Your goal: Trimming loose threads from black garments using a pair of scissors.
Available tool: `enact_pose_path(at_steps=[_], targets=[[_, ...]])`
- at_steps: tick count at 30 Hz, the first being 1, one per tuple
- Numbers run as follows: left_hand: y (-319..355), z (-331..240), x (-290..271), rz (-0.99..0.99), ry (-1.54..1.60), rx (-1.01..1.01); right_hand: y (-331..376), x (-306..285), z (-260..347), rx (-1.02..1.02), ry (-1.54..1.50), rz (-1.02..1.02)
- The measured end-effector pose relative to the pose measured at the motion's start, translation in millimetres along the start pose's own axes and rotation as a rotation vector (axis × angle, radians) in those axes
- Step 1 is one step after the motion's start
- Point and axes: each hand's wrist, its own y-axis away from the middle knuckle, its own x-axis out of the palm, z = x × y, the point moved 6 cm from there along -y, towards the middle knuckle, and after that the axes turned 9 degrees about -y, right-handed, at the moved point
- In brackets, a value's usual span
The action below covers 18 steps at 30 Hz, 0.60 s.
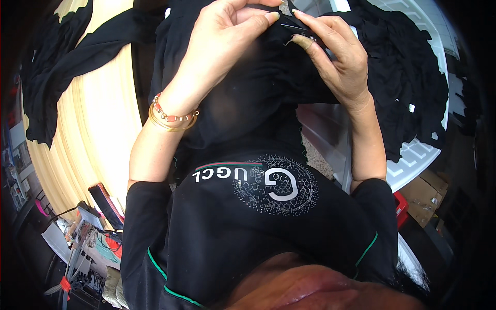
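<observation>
My left hand (222,33), with bracelets (173,118) at its wrist, pinches the black garment (243,77) between thumb and fingers at the top edge of the view. Close beside it on the right, my right hand (341,51) is closed round small dark thread snips (297,26), whose thin pointed blades aim left toward the pinched cloth. Part of the snips is hidden by the fingers. The right thumb wears a yellowish-brown covering (301,41), and a loose thread curls beside its tip. The garment hangs down below both hands over my lap.
More black garments lie on a pale wooden table (98,103) at the left and on a white plastic tray (413,168) at the right. A cardboard box (424,196) and a red object (401,209) are beyond the tray. Assorted clutter (85,243) fills the lower left.
</observation>
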Motion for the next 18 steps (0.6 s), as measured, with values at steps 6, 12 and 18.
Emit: enact_pose_path(at_steps=[6,12,18], targets=[[-6,-10,7,0.297,0.153,0.724,0,0,2,0.027,-0.004,0.021],[5,-2,2,0.025,-0.005,-0.01,5,-4,-4,-0.007,-0.037,0.01],[9,-14,18,0.075,0.081,0.064,9,3,-24,0.401,-0.508,-0.08]])
